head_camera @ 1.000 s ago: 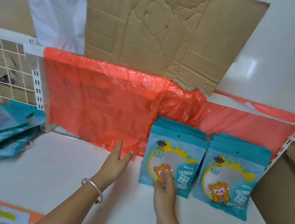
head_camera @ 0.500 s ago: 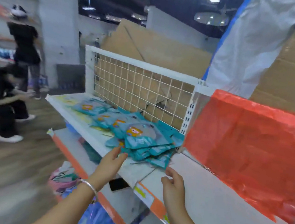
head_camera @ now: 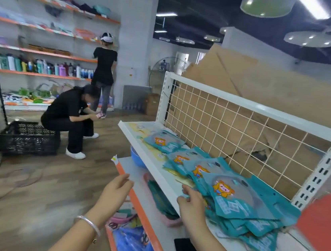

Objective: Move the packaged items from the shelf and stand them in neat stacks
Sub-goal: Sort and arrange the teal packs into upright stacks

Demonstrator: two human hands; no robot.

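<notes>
White painted metal forms the shelf (head_camera: pixel 149 161), its lower deck edged with an orange strip. Nearest, the left hand (head_camera: pixel 114 192), a smooth silver bangle (head_camera: pixel 88 223) on its wrist, hangs before that edge, fingers straight, close together, holding nothing. The right hand (head_camera: pixel 190 205) reaches over the shelf lip, fingers loosely bent, slightly apart, gripping nothing; whether their tips touch the packets (head_camera: pixel 234 202) is unclear. These glossy teal pouches, flat, each with a round clear window and a cartoon figure, lie in a slumped, fanned heap just beyond and right of the right fingers. Under that wrist lies a flat black slab (head_camera: pixel 185 247). Behind the heap rises a cream wire grid (head_camera: pixel 233 129) backed by creased brown cardboard (head_camera: pixel 270 82). Far beyond the left fingers, a person (head_camera: pixel 70 113) sits on a black lattice crate (head_camera: pixel 29 138).
</notes>
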